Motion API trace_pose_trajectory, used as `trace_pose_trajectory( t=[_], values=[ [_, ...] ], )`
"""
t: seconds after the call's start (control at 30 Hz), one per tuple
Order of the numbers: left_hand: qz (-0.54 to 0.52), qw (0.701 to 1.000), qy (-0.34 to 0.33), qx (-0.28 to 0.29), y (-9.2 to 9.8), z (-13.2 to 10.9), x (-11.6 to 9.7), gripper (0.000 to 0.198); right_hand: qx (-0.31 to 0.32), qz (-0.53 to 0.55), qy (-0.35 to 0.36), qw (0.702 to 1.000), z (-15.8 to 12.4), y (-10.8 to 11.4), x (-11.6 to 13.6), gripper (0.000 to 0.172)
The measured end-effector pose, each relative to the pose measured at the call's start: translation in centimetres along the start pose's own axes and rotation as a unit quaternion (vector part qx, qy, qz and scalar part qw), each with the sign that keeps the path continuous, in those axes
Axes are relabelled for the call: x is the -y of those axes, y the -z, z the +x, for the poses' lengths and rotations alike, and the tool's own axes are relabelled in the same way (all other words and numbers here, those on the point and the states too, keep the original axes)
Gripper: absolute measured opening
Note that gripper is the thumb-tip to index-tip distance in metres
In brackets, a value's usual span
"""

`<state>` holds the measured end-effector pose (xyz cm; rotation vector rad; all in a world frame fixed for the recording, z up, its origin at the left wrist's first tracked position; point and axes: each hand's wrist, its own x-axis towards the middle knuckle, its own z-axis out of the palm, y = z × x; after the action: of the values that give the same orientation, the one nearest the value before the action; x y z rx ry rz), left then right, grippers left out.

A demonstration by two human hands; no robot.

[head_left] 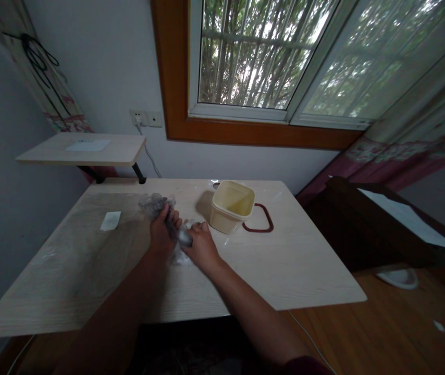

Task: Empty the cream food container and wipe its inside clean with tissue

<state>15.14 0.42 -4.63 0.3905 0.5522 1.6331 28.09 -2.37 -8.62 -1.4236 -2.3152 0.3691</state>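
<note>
The left hand (162, 232) is closed around crumpled, see-through greyish plastic film (152, 204), which bunches up above its fist. The right hand (202, 244), just beside it, has its fingers curled at the lower end of a dark grey, elongated object (184, 238) that spans the gap between both hands, its details blurred. All this is over the pale wood-grain table (285, 271), left of a cream, rounded-square plastic tub (226, 221). A dark red, rounded ring (271, 225) lies right of the tub.
</note>
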Motion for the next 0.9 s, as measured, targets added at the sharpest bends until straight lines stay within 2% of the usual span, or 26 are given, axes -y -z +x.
trace_pose_trajectory(
  t=[0.13, 0.3, 0.53, 0.6, 0.7, 0.73, 0.8, 0.9],
  values=[
    [-0.018, 1.0, -0.007, -0.014, 0.2, 0.2, 0.0, 0.025, -0.005, -0.021, -0.005, 1.0, -0.1, 0.8, 0.1, 0.007],
    [-0.022, 0.999, -0.016, -0.036, 0.9, 0.3, 0.2, 0.031, -0.016, -0.078, 0.0, 0.997, -0.5, 2.8, 0.4, 0.014],
    [0.03, 0.993, -0.084, -0.078, 1.9, 0.5, -0.9, 0.025, -0.01, -0.153, 0.02, 0.988, -1.3, 4.2, 0.5, 0.023],
    [0.029, 0.992, -0.097, -0.08, 2.1, 0.5, -1.2, 0.024, -0.022, -0.144, 0.027, 0.989, -1.5, 4.7, 0.8, 0.034],
    [0.018, 0.993, -0.093, -0.07, 2.1, 0.3, -1.3, 0.024, -0.047, -0.088, 0.054, 0.994, -1.6, 5.6, 1.8, 0.069],
    [0.015, 0.994, -0.087, -0.064, 2.0, 0.2, -1.2, 0.024, -0.051, -0.063, 0.064, 0.995, -1.6, 5.8, 2.1, 0.074],
    [0.011, 0.995, -0.076, -0.056, 1.9, 0.1, -1.0, 0.024, -0.049, -0.022, 0.079, 0.995, -1.4, 5.6, 2.8, 0.073],
    [0.006, 0.996, -0.066, -0.062, 1.6, 0.0, -0.8, 0.026, -0.023, -0.008, 0.079, 0.997, -1.0, 4.2, 3.1, 0.079]
  ],
)
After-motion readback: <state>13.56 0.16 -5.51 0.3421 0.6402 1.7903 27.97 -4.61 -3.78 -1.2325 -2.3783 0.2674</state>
